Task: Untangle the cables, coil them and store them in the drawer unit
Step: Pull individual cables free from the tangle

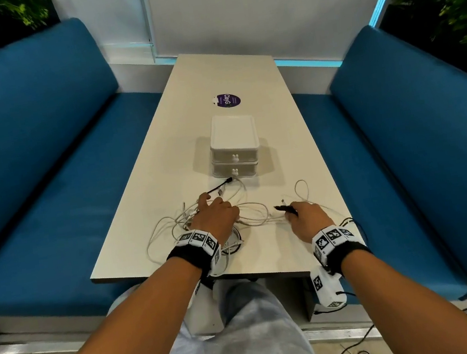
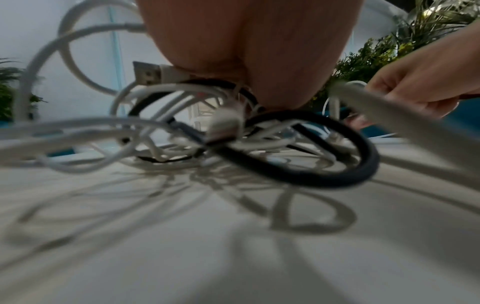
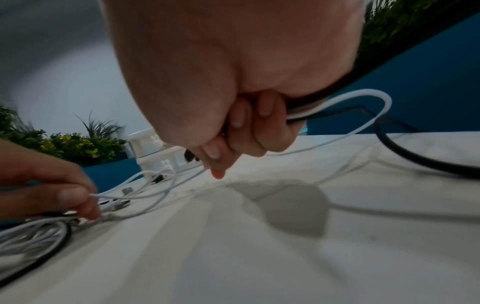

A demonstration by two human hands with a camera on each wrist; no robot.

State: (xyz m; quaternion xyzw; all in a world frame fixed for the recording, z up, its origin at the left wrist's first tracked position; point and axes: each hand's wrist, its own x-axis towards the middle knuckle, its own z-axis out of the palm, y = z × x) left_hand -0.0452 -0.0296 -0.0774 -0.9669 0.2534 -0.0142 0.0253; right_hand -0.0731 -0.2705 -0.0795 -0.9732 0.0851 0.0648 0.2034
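**Cables in a knot, both hands in the mess**

Cables (image 1: 219,217) are white and black, sprawled in a loose tangle on the near end of the table (image 1: 262,89), which has blue benches (image 1: 29,144) on either side. Drawer unit (image 1: 234,150), white with two drawers pushed in, sits just past the tangle. Left hand (image 1: 217,217) rests on the pile, fingers pinching a thin white strand. Right hand (image 1: 306,217) has its fingers curled round a black cable (image 3: 415,160) and a white one, plug (image 1: 282,207) poking out.
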